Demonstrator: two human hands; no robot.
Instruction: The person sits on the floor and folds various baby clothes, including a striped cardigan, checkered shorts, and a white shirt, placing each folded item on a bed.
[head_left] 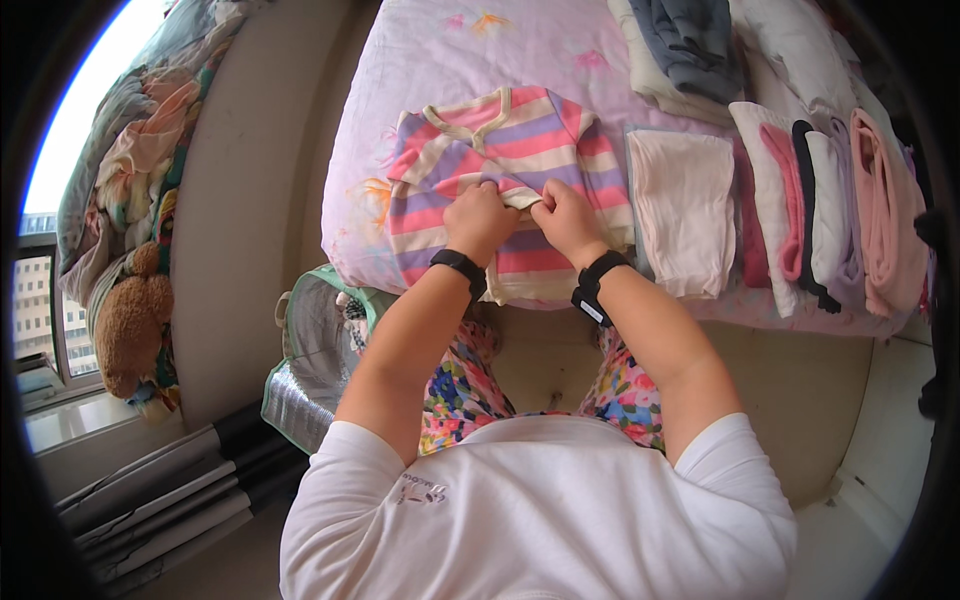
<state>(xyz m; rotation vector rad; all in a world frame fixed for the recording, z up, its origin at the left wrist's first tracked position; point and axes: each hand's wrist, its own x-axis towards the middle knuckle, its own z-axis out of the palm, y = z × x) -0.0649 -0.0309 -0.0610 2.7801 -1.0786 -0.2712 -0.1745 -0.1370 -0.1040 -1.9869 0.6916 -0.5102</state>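
Observation:
A small striped cardigan (535,135) in pink, purple and cream lies spread on the bed, its cream-edged neckline toward the far side. Both hands are at the middle of its front. My left hand (481,216) is closed on the cardigan's front edge. Close beside it, my right hand (570,222) pinches the same cream-trimmed edge, which is lifted and folded between the two hands. The fingertips are partly hidden by the hands and the cloth. Each wrist wears a black band.
Right of the cardigan lies a folded pale pink cloth (685,205), then a row of folded clothes (825,215). More folded garments (690,45) are stacked behind. A silvery-lined bag (320,340) stands by the bed's (470,55) near left corner. A teddy bear (135,320) sits by the window.

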